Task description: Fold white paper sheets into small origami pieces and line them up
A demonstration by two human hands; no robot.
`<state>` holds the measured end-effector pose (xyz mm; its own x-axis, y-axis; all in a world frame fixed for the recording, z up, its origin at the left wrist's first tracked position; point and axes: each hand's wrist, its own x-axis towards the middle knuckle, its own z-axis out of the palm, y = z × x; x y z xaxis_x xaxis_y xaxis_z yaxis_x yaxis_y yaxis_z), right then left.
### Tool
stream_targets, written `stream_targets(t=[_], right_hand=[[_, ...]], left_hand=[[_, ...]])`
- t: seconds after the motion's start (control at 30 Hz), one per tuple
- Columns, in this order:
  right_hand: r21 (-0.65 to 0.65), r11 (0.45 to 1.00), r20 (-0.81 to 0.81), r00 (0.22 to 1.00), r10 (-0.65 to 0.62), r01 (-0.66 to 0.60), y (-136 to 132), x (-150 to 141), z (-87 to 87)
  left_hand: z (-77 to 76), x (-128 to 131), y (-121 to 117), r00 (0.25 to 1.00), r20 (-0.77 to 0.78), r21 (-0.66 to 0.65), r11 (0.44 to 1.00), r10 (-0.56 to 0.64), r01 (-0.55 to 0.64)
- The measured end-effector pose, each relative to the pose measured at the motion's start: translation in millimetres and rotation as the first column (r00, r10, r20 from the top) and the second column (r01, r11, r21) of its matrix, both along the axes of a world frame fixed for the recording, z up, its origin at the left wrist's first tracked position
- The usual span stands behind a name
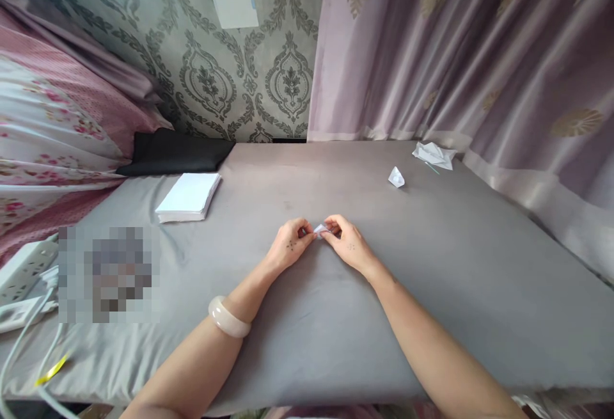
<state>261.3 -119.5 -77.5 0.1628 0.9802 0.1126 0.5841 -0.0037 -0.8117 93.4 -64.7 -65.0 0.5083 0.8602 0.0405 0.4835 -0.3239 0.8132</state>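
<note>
My left hand (291, 242) and my right hand (346, 244) meet over the middle of the grey cloth-covered table (432, 291). Between them they pinch a small folded piece of white paper (319, 229), fingers of both hands closed on it. The paper is mostly hidden by my fingertips. A pale bangle (227, 318) sits on my left wrist.
A stack of white paper sheets (188, 197) lies at the left rear. A small folded paper shape (396, 178) and a crumpled white piece (435, 154) lie at the right rear. A black cushion (175, 151), power strips with cables (23, 278) and curtains (480, 54) border the table.
</note>
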Motion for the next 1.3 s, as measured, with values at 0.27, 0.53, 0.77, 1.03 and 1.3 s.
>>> stream_targets(t=[0.27,0.53,0.77,1.03,1.3], right_hand=[[0.224,0.974,-0.166,0.983,0.079,-0.04,-6.9,-3.6,22.2],[0.501,0.865,-0.108,0.993,0.042,0.018,-17.9,-16.2,41.5],[0.56,0.824,0.101,0.979,-0.177,0.091,-18.8,-22.3,24.8],[0.408,0.91,0.066,0.997,0.045,-0.068,-14.2,-21.0,15.2],[0.143,0.987,-0.432,0.893,0.125,-0.069,-12.1,-14.6,32.5]], left_hand=[[6.3,0.0,-4.9,0.916,0.401,-0.103,0.994,0.015,0.029],[18.4,7.7,-19.3,0.743,0.663,-0.197,0.979,0.096,0.049],[16.2,19.8,-28.5,0.54,0.768,-0.529,0.815,0.343,0.235],[13.4,16.8,-21.6,0.588,0.727,-0.549,0.814,0.355,0.188],[16.7,6.6,-13.2,0.631,0.729,-0.535,0.796,0.265,0.284]])
